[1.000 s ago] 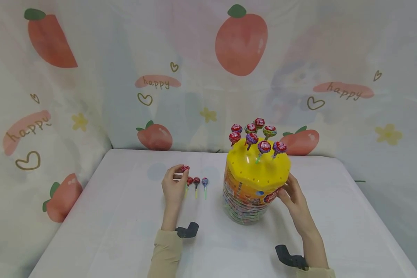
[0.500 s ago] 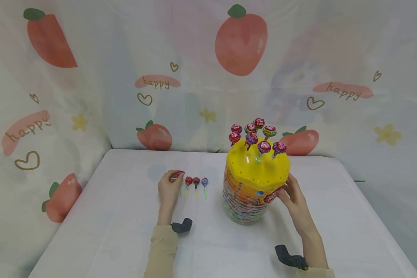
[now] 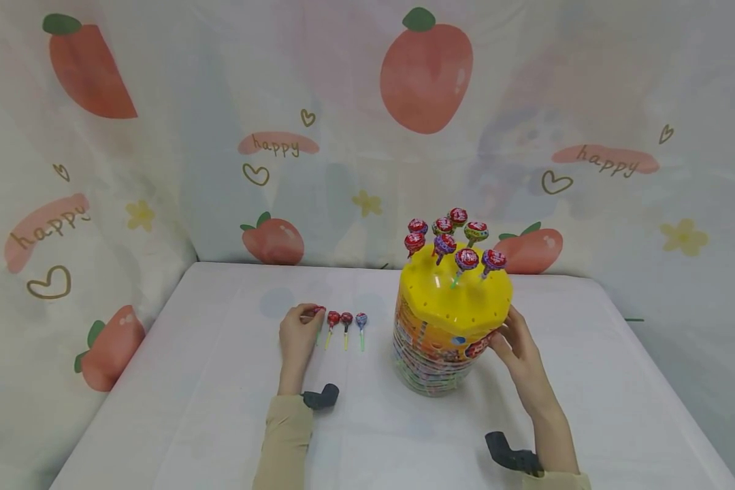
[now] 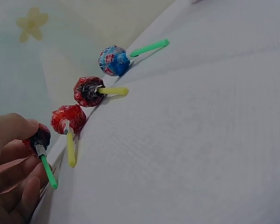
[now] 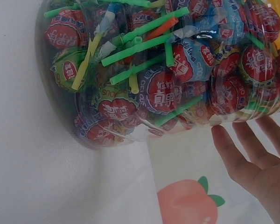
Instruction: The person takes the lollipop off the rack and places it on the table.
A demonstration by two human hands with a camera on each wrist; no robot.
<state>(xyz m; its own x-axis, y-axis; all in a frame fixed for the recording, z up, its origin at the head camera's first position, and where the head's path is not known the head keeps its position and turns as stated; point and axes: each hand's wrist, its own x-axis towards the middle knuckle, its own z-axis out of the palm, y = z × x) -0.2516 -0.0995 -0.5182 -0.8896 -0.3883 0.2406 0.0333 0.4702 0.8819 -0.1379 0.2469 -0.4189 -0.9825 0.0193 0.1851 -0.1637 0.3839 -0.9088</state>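
My left hand pinches a lollipop with a dark red wrapper and a green stick, low over the table. Right beside it lie a red lollipop on a yellow stick, a darker red one, also on yellow, and a blue lollipop on a green stick. A big clear jar full of wrapped lollipops stands upright to the right. Several lollipops stick up from its yellow lid. Against the jar's right side rest the fingertips of my right hand, fingers spread and only slightly bent.
A white-covered table carries everything. Behind it hangs a pale curtain printed with fruit, hearts and flowers. A black wrist camera sits on the left wrist and another black camera on the right.
My left hand has moved left and down with its lollipop, from above the row to its left end. The right hand, the jar and the other lollipops stay where they were.
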